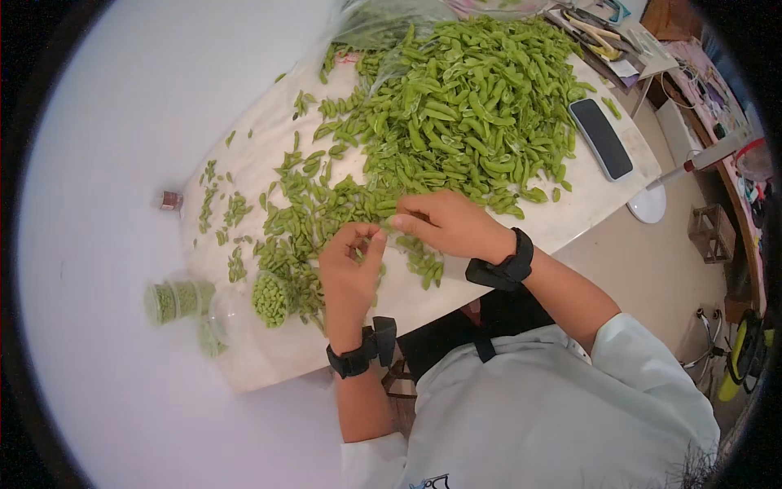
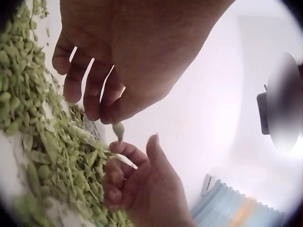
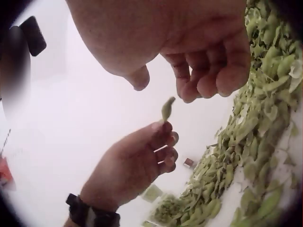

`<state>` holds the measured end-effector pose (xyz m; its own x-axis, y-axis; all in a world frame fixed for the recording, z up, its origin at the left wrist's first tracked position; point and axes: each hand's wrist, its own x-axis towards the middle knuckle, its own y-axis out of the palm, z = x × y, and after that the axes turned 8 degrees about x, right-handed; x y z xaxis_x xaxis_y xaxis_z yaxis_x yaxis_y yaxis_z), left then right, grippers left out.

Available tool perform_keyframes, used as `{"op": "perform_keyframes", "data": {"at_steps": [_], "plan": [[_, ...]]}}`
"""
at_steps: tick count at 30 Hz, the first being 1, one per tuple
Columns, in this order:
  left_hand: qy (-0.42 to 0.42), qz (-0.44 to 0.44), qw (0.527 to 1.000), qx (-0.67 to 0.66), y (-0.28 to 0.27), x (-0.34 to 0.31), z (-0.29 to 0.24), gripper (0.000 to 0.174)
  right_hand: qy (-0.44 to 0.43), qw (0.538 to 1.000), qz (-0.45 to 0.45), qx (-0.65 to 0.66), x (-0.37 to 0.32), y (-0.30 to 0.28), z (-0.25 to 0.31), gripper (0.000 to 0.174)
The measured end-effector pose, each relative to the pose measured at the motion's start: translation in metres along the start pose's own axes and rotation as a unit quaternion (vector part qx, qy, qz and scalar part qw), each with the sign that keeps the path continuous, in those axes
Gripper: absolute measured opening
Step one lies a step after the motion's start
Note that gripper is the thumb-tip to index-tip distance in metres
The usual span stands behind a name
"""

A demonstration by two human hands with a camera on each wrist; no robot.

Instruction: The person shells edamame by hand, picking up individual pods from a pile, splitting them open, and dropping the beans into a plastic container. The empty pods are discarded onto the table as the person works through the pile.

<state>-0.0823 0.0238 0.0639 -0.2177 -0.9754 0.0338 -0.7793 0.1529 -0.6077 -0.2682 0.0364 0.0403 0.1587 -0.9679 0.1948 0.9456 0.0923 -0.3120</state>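
Note:
My left hand (image 1: 349, 273) pinches one small green bean pod (image 3: 167, 109) between thumb and forefinger, over the near part of the table. The pod stands up out of the fingertips in the right wrist view. Facing it is my right hand (image 1: 456, 224), its thumb apart from its loosely bent fingers and nothing between them. In the left wrist view, its forefinger is close to the pod's free end. Below both hands lie scattered pods and hulls (image 1: 305, 220). A clear tub (image 1: 269, 300) full of shelled green beans is beside my left hand.
A large heap of pods (image 1: 481, 98) covers the far side of the white table (image 1: 407, 297), with a plastic bag (image 1: 391, 24) behind it. A phone (image 1: 601, 138) lies at the right edge. Clear containers of beans (image 1: 165, 301) and a small brown-labelled item (image 1: 169, 200) are at left.

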Motion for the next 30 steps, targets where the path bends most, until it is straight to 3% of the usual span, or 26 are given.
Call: {"op": "perform_keyframes", "data": {"at_steps": [2,6,10,17,20,23,29,30], "plan": [[0.004,-0.003,0.999,-0.033,0.006,-0.001,0.000,0.012,-0.012,1.000,0.004,0.014,-0.001,0.002,-0.008,0.032],[-0.006,-0.013,0.995,-0.094,0.019,0.000,0.008,0.012,0.043,0.987,0.030,0.149,-0.007,0.002,-0.013,0.034],[-0.041,-0.009,0.995,-0.089,0.027,-0.004,0.009,0.011,0.045,0.975,0.014,0.218,-0.013,0.003,-0.012,0.035],[0.071,-0.017,0.997,0.001,0.030,-0.011,-0.009,0.009,0.090,0.965,0.026,0.244,-0.023,0.003,-0.023,0.037],[0.121,-0.036,0.992,0.013,0.034,-0.013,-0.008,0.010,0.175,0.870,0.045,0.458,-0.031,0.009,-0.031,0.038],[0.141,-0.035,0.989,0.006,0.038,-0.013,-0.002,0.011,0.261,0.778,0.044,0.570,-0.034,0.006,-0.017,0.037],[0.194,-0.022,0.981,0.017,0.039,-0.008,0.008,0.011,0.365,0.510,0.129,0.768,-0.039,0.004,-0.025,0.042],[0.196,-0.013,0.980,0.016,0.039,-0.007,0.009,0.011,0.368,0.497,0.134,0.774,-0.041,0.005,-0.025,0.042]]}}
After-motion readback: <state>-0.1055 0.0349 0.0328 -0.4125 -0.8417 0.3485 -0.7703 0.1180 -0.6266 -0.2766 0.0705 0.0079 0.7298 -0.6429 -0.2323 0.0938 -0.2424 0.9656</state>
